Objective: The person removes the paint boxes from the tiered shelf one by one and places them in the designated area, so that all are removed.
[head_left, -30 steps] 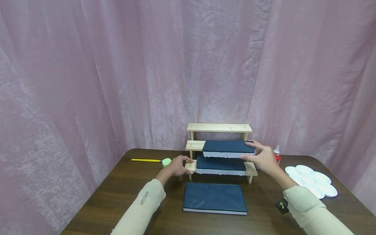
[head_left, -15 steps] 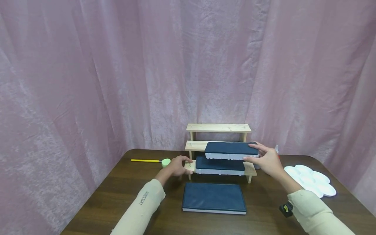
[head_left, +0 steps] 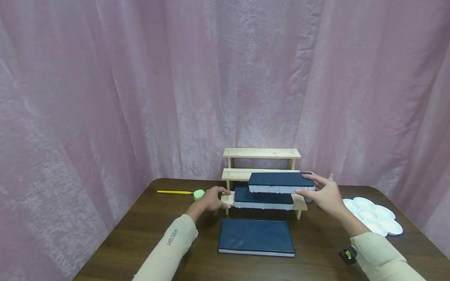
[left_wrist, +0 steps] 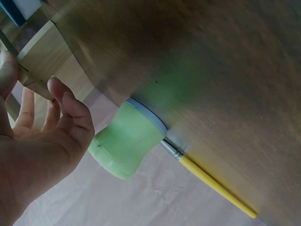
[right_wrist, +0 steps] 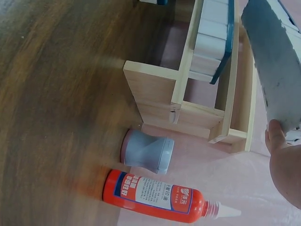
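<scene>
My right hand (head_left: pixel 325 194) pinches the right end of a flat white case with a dark blue lid (head_left: pixel 279 179), thumb below and fingers on top. In the right wrist view the grey underside of this case (right_wrist: pixel 277 66) shows, above the stepped wooden stand (right_wrist: pixel 153 89). My left hand (head_left: pixel 212 198) grips the left end of the stand's lowest step, as the left wrist view also shows. A second white case with a blue lid (head_left: pixel 263 200) lies on that step, partly hidden behind the held one. A larger dark blue flat case (head_left: pixel 256 236) lies on the table before the stand.
A green cup (left_wrist: pixel 129 136) and a yellow paintbrush (left_wrist: pixel 216 186) are left of the stand. To its right stand a grey cup (right_wrist: pixel 146 150) and an orange-red bottle (right_wrist: pixel 155 195) with a white nozzle. A white flower-shaped palette (head_left: pixel 374 214) lies farther right. A pink curtain (head_left: pixel 225 86) hangs behind.
My right hand has moved the held case to the right and slightly toward me, away from the middle step. My left hand stays on the stand.
</scene>
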The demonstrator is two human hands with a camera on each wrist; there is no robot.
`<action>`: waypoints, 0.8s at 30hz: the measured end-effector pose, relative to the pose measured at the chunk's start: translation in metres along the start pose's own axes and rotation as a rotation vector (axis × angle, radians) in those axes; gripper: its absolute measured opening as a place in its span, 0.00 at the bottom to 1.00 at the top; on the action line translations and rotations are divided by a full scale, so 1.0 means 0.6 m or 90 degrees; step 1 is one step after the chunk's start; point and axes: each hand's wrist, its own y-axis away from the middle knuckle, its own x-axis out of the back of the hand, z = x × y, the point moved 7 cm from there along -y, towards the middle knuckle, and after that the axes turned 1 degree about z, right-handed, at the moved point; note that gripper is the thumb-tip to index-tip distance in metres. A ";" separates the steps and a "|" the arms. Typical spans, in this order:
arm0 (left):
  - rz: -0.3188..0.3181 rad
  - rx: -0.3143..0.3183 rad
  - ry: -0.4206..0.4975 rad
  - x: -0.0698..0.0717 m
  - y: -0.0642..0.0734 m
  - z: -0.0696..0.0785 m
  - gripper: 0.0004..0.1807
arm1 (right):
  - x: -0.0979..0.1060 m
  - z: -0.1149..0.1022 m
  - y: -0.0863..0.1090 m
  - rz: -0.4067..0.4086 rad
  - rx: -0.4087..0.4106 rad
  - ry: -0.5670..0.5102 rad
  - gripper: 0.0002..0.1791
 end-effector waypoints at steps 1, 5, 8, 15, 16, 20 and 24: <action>0.000 -0.001 0.003 0.000 0.000 0.001 0.26 | 0.002 -0.001 0.002 0.001 0.001 -0.002 0.35; -0.002 -0.001 0.005 0.001 0.002 0.002 0.26 | 0.006 -0.002 0.009 0.004 0.002 -0.007 0.34; -0.002 0.001 0.003 0.001 0.003 0.002 0.25 | 0.007 -0.003 0.013 0.004 0.008 -0.005 0.34; 0.002 -0.007 0.003 0.002 0.001 0.002 0.26 | 0.013 -0.004 0.020 0.012 0.007 0.002 0.33; 0.002 -0.007 0.004 0.002 0.001 0.002 0.26 | 0.014 -0.004 0.021 0.012 0.007 0.000 0.33; 0.002 -0.004 0.005 0.004 0.001 0.004 0.26 | 0.019 -0.009 0.026 0.013 0.011 -0.007 0.32; 0.002 -0.004 -0.001 0.002 0.002 0.001 0.26 | 0.026 -0.007 0.034 0.013 0.008 0.018 0.32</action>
